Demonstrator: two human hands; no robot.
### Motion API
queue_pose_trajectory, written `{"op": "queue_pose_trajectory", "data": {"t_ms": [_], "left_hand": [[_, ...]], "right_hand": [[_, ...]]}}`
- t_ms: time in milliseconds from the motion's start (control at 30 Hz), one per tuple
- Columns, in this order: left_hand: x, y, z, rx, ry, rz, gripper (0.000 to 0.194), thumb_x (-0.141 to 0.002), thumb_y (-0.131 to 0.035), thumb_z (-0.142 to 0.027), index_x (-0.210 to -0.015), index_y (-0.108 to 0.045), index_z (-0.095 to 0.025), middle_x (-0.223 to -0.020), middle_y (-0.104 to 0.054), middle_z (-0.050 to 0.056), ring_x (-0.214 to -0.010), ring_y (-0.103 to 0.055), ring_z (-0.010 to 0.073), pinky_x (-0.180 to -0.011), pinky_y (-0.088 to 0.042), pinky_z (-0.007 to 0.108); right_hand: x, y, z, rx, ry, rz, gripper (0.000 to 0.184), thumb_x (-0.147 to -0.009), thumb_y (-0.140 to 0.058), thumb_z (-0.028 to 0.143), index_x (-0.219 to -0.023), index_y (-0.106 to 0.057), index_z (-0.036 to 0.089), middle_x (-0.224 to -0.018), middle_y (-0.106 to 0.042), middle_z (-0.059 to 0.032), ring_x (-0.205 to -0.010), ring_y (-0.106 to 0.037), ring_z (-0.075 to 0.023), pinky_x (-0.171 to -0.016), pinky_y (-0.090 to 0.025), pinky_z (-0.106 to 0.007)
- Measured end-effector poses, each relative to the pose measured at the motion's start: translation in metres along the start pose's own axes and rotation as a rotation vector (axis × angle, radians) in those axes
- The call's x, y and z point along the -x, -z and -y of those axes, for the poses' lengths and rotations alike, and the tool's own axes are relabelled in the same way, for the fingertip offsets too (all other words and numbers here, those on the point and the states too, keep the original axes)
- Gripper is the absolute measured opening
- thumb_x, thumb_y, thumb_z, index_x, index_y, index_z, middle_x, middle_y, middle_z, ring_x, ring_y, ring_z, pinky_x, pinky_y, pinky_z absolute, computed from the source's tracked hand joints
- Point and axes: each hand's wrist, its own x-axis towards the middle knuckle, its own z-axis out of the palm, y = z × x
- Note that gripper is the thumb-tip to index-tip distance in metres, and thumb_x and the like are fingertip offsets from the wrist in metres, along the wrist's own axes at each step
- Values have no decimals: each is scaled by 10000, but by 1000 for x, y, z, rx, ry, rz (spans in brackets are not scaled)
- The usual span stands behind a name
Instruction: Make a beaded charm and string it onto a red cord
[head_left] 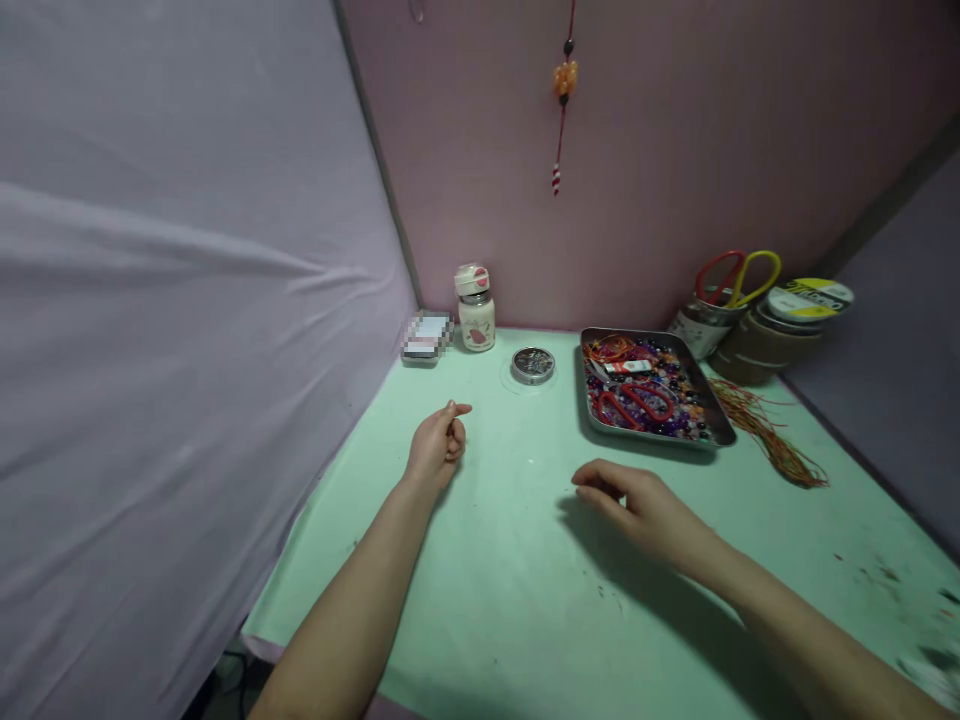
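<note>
My left hand point(438, 446) is closed over the left part of the table, its fingers curled in and the thumb pressed to the pointing index finger. My right hand point(641, 507) hovers below the bead tray, thumb and index fingertips brought together in a pinch. Whatever either pinch holds is too fine to make out. Between and beyond the hands lies a small round spool point(533, 364) with thin clear thread looped loosely around it. A metal tray point(652, 437) of mixed beads stands above my right hand, with red-handled scissors point(636, 404) and a small white-and-red tube point(628, 367) on the beads.
A cream bottle point(477, 320) and a blurred-out box point(427, 337) stand at the back left. Jars at the back right include one holding red and yellow scissors point(739, 280). Coloured cords point(772, 435) lie beside the tray. A beaded red string point(564, 80) hangs on the wall.
</note>
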Motion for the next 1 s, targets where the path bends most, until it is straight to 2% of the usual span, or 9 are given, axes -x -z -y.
{"op": "queue_pose_trajectory", "data": {"t_ms": [133, 233, 300, 467, 567, 667, 833, 900, 1000], "left_hand": [[4, -1, -2, -45, -28, -8, 392, -744, -653, -509, -862, -647, -135, -449, -417, -75, -352, -252, 29, -355, -138, 179], [7, -2, -3, -84, -59, -8, 380, -758, -632, -506, -848, -651, -137, -442, -424, -70, -351, -255, 32, -361, -142, 188], [7, -2, -2, -102, -72, 2, 377, -761, -627, -505, -835, -652, -136, -431, -426, -68, -348, -252, 33, -365, -144, 192], [7, -3, -2, -120, -72, -9, 385, -760, -613, -522, -814, -647, -142, -425, -438, -62, -346, -244, 35, -370, -137, 199], [8, -2, -3, -135, -70, -15, 383, -768, -602, -525, -806, -642, -146, -425, -443, -61, -347, -244, 38, -372, -140, 202], [9, -2, -5, -149, -69, -26, 384, -767, -603, -529, -803, -640, -148, -437, -459, -54, -355, -248, 40, -374, -150, 203], [8, -2, -5, -147, -90, -37, 374, -787, -590, -517, -805, -648, -148, -430, -445, -56, -360, -240, 39, -383, -169, 202], [8, -2, -4, -146, -93, -36, 376, -787, -588, -520, -802, -651, -149, -425, -440, -55, -358, -236, 40, -382, -165, 204], [8, -2, -4, -152, -101, -26, 374, -796, -580, -520, -803, -654, -154, -429, -442, -51, -365, -234, 42, -386, -165, 206]], "right_hand": [[-43, 24, 14, 133, 91, -80, 192, -856, -524, 379, -879, -638, 226, -777, -676, -45, -668, -581, -185, -651, -416, -304], [-88, 30, 10, 246, 147, -218, 184, -851, -523, 333, -907, -653, 215, -820, -676, -58, -726, -592, -200, -699, -424, -317], [-116, 27, 3, 332, 190, -255, 185, -848, -521, 276, -933, -662, 191, -883, -665, -78, -793, -590, -210, -734, -426, -320], [-157, -1, -2, 608, 218, -177, 309, -803, -608, 224, -1107, -652, 190, -1107, -596, -119, -1037, -506, -267, -857, -382, -364], [-166, -19, 1, 711, 190, -138, 412, -795, -619, 225, -1207, -605, 222, -1174, -551, -123, -1097, -447, -298, -852, -352, -395], [-168, -28, 5, 741, 178, -188, 420, -797, -590, 186, -1215, -590, 219, -1175, -541, -126, -1094, -435, -298, -839, -332, -399], [-160, -32, 6, 764, 75, -297, 165, -836, -545, 229, -913, -685, 187, -1018, -603, -134, -1009, -478, -291, -776, -319, -377], [-154, -35, 4, 769, 65, -255, 210, -865, -514, 272, -814, -702, 193, -928, -629, -122, -966, -505, -279, -758, -311, -369], [-149, -43, -2, 756, 62, -224, 256, -888, -478, 279, -893, -725, 210, -901, -652, -112, -946, -533, -266, -745, -304, -357]]}}
